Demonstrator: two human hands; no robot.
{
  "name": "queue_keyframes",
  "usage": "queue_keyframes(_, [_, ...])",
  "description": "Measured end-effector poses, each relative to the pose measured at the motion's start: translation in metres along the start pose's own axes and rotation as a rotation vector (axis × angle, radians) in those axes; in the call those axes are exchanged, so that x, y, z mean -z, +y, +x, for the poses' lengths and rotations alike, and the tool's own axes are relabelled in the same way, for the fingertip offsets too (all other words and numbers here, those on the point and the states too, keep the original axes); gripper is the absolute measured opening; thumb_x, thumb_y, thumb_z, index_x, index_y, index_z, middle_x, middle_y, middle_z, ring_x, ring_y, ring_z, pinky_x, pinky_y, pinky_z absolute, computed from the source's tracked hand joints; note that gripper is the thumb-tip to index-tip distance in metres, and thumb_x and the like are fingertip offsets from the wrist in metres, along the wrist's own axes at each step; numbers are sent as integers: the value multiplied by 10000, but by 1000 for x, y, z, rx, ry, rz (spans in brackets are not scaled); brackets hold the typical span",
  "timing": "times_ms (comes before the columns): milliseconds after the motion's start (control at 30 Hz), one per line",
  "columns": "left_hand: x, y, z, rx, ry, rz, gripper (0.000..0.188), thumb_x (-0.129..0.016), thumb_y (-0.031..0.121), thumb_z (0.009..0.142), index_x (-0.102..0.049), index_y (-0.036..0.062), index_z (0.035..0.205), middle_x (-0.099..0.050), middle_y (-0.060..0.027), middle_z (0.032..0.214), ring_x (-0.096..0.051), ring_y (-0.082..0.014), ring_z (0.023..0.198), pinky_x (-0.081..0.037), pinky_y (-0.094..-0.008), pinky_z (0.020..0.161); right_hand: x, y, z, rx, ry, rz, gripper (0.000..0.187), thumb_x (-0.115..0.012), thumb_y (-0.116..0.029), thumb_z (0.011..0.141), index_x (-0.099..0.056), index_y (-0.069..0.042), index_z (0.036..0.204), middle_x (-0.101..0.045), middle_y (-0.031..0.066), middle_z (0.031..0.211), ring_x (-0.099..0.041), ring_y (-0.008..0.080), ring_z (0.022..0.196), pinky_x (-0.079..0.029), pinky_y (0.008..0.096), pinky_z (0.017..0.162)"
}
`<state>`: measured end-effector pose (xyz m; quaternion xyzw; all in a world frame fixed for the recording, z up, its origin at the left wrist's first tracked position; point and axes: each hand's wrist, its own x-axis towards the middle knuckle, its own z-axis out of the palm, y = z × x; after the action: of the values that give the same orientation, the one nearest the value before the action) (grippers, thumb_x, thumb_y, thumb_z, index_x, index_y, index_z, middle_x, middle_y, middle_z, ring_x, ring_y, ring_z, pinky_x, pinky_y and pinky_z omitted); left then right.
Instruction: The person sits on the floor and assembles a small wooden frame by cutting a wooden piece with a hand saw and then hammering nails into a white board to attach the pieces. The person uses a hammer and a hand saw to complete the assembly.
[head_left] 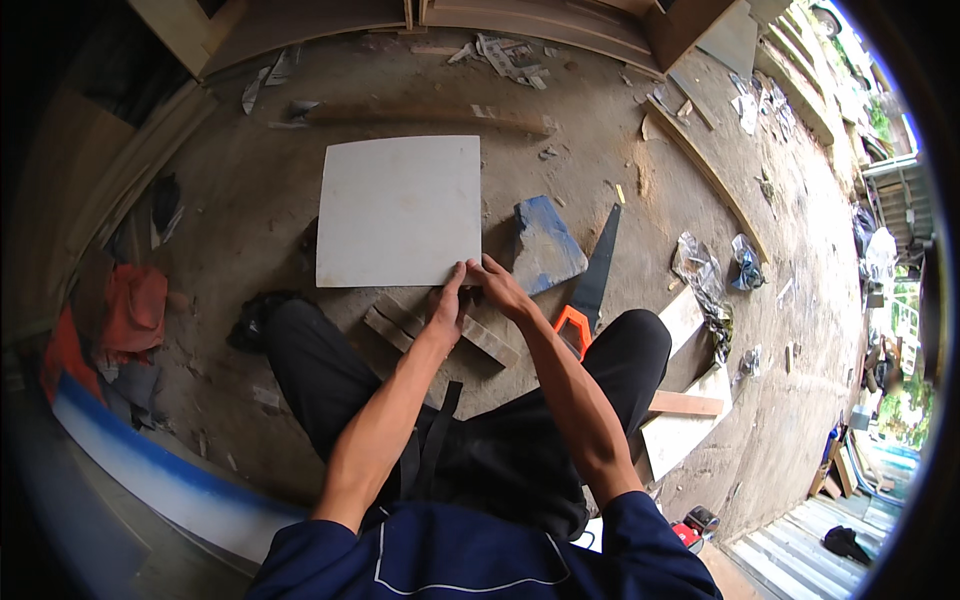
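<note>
A pale square board [398,208] lies flat on the dirt floor in front of me. My left hand [446,306] and my right hand [497,288] meet at its near right corner, fingers pinched together on the board's edge. Whether something small sits between the fingertips cannot be made out. Under my hands a short wooden block [440,332] lies across the floor. A blue-painted board piece [545,247] rests just right of my right hand, and a handsaw [592,285] with a dark blade and orange handle lies beside my right knee.
A long wooden batten [425,115] lies beyond the square board. Plank offcuts [683,405] sit by my right leg, crumpled plastic [705,275] farther right. Red cloth [133,305] and a blue-and-white panel [150,465] are at left. Stacked boards line the far edge.
</note>
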<state>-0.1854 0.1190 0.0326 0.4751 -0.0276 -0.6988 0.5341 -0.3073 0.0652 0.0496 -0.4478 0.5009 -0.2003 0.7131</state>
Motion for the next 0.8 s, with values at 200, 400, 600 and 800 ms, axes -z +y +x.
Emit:
queue_keyframes(200, [5, 10, -1, 31, 102, 122, 307, -668, 383, 888, -639, 156, 1093, -628, 49, 961, -564, -87, 786, -444, -239, 657, -3, 4, 3, 74, -8, 102, 393, -500, -381, 989, -550, -23, 1143, -621, 58, 913, -559, 135, 741, -460, 287, 629])
queue_keyframes(400, [2, 9, -3, 50, 127, 108, 320, -739, 399, 828, -639, 183, 1041, -615, 60, 909, -558, -71, 783, -466, -221, 684, 13, -5, -2, 54, -77, -92, 453, -523, -342, 988, -519, -18, 1306, -632, 72, 1145, -598, 151, 979, -469, 287, 809])
queue_keyframes(600, [-1, 7, -4, 86, 135, 93, 331, -759, 410, 802, -635, 201, 1027, -602, 75, 887, -543, -65, 785, -478, -231, 664, 17, -8, -1, 17, -62, -131, 435, -555, -312, 970, -550, -9, 1281, -633, 67, 1160, -568, 145, 1031, -450, 287, 880])
queue_keyframes(800, [-9, 12, -15, 93, 191, 79, 350, -770, 427, 776, -632, 205, 1008, -580, 66, 917, -498, -81, 812, -483, -289, 690, 15, -11, -4, 2, -42, -184, 417, -572, -326, 953, -576, -23, 1240, -648, 68, 1095, -584, 145, 980, -464, 287, 832])
